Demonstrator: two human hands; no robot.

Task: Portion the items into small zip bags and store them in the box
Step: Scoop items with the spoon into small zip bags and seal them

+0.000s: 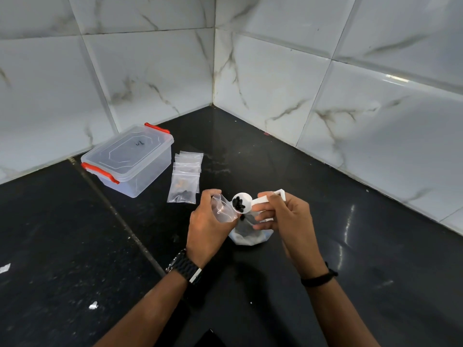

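My left hand grips a small clear zip bag, its mouth open toward the right. My right hand pinches the handle of a white plastic scoop tilted at the bag's mouth, with small black pieces in its bowl. Below the scoop stands a larger open bag holding more black pieces. A row of small zip bags lies on the black counter; the nearest one holds dark bits. The clear storage box with orange latches sits at the back left, lid on.
White marble-look tiled walls meet in a corner behind the counter. A grout seam runs diagonally across the black counter. Small white scraps lie at the front left.
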